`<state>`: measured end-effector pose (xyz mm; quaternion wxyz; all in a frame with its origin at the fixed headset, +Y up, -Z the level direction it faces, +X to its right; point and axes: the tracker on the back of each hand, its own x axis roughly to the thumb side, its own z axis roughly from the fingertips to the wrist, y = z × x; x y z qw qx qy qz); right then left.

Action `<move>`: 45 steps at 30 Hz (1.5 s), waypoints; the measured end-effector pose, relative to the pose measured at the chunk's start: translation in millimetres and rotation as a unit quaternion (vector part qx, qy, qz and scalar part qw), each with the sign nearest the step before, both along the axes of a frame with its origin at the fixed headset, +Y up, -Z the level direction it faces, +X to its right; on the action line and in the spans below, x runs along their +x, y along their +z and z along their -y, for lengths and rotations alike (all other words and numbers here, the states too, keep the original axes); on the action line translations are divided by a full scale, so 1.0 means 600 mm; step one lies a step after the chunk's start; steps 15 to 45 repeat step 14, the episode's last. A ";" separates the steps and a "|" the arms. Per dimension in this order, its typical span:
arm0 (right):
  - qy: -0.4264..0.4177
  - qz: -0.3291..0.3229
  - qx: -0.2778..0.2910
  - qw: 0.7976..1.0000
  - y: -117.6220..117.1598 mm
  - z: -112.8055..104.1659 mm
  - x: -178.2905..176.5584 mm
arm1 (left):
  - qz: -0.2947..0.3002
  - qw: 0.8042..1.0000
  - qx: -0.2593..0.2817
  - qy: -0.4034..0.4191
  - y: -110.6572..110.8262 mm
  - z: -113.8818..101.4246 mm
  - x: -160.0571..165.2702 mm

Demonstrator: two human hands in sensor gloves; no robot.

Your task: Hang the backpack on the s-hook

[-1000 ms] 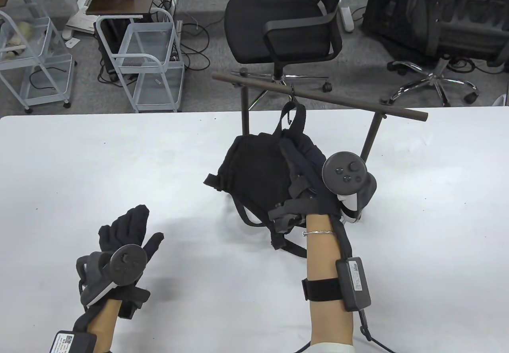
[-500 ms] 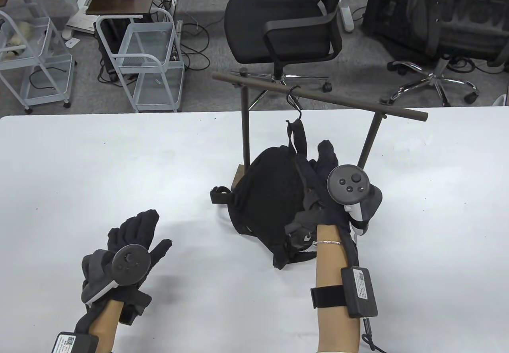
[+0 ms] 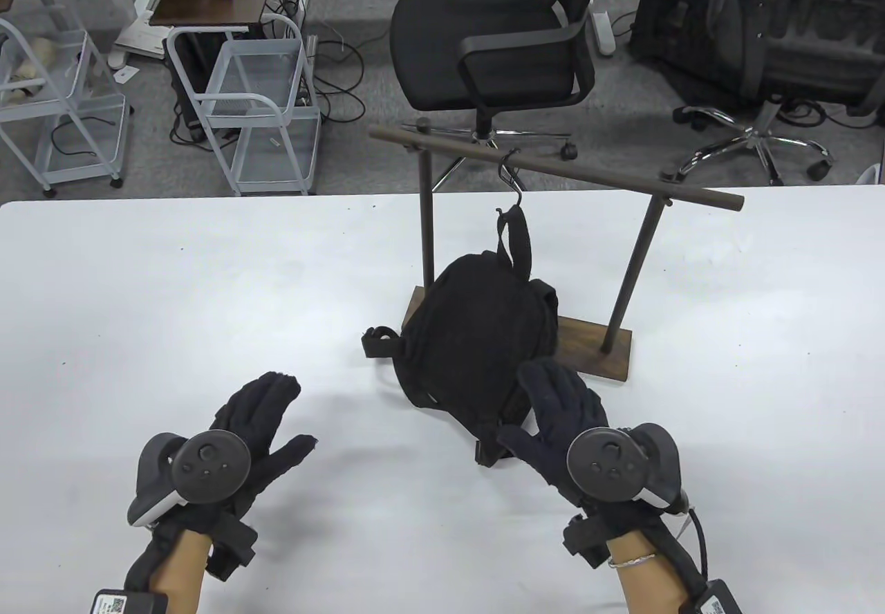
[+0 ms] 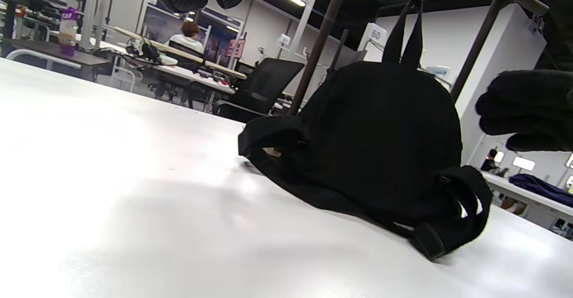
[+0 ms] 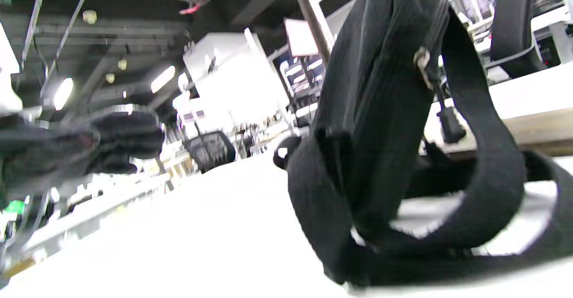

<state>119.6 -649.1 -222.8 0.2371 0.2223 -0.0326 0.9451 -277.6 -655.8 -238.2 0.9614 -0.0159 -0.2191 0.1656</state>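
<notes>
A black backpack point(image 3: 477, 337) hangs by its top loop point(image 3: 517, 237) from the s-hook point(image 3: 510, 175) on the dark rail point(image 3: 553, 170); its lower part rests on the table. It also shows in the left wrist view point(image 4: 380, 141) and close up in the right wrist view point(image 5: 385, 123). My right hand point(image 3: 560, 413) is open, fingers spread, just in front of the backpack's lower right, holding nothing. My left hand point(image 3: 259, 420) is open and empty on the table to the backpack's left.
The rail stands on two posts over a wooden base point(image 3: 594, 351) on the white table point(image 3: 173, 282). Loose backpack straps point(image 3: 380, 341) lie left and in front of the bag. Office chairs point(image 3: 491, 40) and wire carts point(image 3: 256, 109) stand beyond the table's far edge.
My right hand let go of the backpack and drew back toward me, now open. The backpack settled hanging from the hook. My left hand shifted slightly right and forward.
</notes>
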 end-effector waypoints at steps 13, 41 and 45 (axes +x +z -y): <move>0.066 0.003 -0.023 0.998 -0.009 0.025 -0.007 | 0.025 0.999 -0.025 -0.040 -0.003 0.016 0.019; 0.068 0.005 -0.022 0.997 -0.009 0.025 -0.007 | 0.024 0.999 -0.025 -0.040 -0.002 0.016 0.019; 0.068 0.005 -0.022 0.997 -0.009 0.025 -0.007 | 0.024 0.999 -0.025 -0.040 -0.002 0.016 0.019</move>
